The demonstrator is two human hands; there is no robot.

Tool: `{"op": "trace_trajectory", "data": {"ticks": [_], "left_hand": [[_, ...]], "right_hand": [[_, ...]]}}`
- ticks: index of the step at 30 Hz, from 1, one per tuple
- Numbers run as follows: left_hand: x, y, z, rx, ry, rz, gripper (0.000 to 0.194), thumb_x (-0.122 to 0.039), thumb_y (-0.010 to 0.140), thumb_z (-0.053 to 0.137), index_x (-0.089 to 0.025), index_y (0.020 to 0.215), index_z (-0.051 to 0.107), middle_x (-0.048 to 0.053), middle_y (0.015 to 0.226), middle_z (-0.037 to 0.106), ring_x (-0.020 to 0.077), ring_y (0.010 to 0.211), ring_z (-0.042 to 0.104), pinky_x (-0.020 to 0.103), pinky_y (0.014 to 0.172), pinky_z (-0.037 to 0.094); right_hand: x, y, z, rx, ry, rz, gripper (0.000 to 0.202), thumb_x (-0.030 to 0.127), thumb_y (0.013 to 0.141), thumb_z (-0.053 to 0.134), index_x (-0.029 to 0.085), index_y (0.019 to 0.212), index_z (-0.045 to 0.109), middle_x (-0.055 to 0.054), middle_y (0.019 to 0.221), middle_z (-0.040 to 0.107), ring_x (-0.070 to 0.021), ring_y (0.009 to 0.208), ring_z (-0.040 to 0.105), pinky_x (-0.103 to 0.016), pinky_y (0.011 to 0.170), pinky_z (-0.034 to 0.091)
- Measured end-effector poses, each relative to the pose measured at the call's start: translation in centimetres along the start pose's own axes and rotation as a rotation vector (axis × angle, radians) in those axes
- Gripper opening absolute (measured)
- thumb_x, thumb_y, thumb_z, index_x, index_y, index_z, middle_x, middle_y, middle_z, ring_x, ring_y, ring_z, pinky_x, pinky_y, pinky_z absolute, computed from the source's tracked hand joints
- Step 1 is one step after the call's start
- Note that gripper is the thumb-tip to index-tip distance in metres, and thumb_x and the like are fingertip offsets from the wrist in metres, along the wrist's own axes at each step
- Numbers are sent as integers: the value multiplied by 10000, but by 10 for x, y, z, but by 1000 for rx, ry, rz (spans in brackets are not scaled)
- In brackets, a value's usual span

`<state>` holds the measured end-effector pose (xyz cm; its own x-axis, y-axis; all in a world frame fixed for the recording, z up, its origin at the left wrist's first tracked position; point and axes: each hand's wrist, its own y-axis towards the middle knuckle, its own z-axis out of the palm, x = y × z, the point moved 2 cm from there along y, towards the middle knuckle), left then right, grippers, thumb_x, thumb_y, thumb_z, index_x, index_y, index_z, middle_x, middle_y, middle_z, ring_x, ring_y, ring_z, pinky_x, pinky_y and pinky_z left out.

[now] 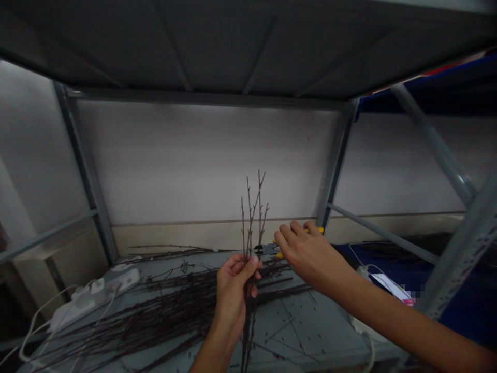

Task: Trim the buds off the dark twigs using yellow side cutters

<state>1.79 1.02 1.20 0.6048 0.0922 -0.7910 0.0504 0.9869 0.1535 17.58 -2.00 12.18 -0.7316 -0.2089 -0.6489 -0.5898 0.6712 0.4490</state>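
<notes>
Several thin brown twigs (250, 223) stand upright in my left hand (236, 280), which is closed round them with the thumb in front. Their lower ends run down past my wrist. My right hand (297, 246) grips a pair of yellow-handled cutting pliers (267, 249), with the fingers wrapped over the handles. The dark jaws point left and lie at the twigs just above my left thumb; whether they touch a twig I cannot tell. Below and to the left, a large pile of twigs (166, 311) lies across the grey shelf surface (287, 331).
A white power strip (97, 298) with plugs and cables lies at the left. Small cut bits are scattered on the right of the surface. Metal posts (336, 155) frame the space, and a grey panel (217, 46) hangs low overhead. Another white socket block (368, 329) sits at the right.
</notes>
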Motion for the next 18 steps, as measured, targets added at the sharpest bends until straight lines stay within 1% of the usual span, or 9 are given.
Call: {"op": "trace_trajectory", "data": {"ticks": [3,6,8,10,11,13,15,17,18], "left_hand": [[-2,-1,1,-26,-3,4,363,-347,668,900,-133,853,672,65,791,710,93,571,567,130,342,341],[0,1,1,-34,-5,-4,372,-353,651,907,-133,842,677,60,772,708,88,552,557,127,332,316],[2,3,0,-31,-12,-11,371,-364,649,907,-133,829,678,54,759,701,89,552,556,128,329,314],[5,5,-4,-30,-27,-14,365,-373,660,901,-132,822,679,54,765,696,92,570,560,128,333,316],[5,5,-5,-33,-35,-19,363,-376,667,898,-132,824,680,53,769,695,92,576,560,127,335,316],[7,6,-9,-36,-46,-27,361,-379,677,894,-133,832,681,54,779,695,91,583,559,127,341,320],[8,5,-10,-32,-47,-33,361,-383,681,893,-133,834,683,52,778,693,88,575,553,130,346,329],[9,2,-10,-21,-47,-38,366,-390,682,892,-132,835,685,55,786,695,87,569,551,133,346,337],[10,1,-9,-17,-49,-42,370,-396,682,891,-132,839,685,59,795,698,89,571,554,134,344,338]], "right_hand": [[3,-1,4,16,48,5,162,32,866,524,168,899,605,-104,838,655,-284,786,621,-390,696,420],[4,-3,17,109,169,74,194,16,852,514,154,904,641,-109,793,692,-246,688,656,-335,620,419],[3,-4,26,183,264,152,176,55,853,532,152,902,671,-114,769,714,-236,656,676,-315,602,423],[2,-5,33,204,397,258,114,153,865,581,164,871,694,-107,731,719,-235,649,684,-304,608,430],[1,-5,35,190,498,321,109,221,872,607,173,832,696,-93,701,712,-230,640,679,-301,611,431],[1,-4,38,132,771,445,228,358,880,633,189,731,669,-52,641,681,-208,607,647,-293,599,424],[2,-1,40,71,1074,561,316,440,870,636,196,670,628,-9,591,630,-175,564,591,-280,568,409],[6,4,41,27,1321,654,313,476,833,665,194,703,629,17,574,595,-150,522,532,-270,525,390],[8,8,42,-1,1422,688,303,483,808,692,190,750,640,17,602,609,-141,517,519,-267,512,389]]}}
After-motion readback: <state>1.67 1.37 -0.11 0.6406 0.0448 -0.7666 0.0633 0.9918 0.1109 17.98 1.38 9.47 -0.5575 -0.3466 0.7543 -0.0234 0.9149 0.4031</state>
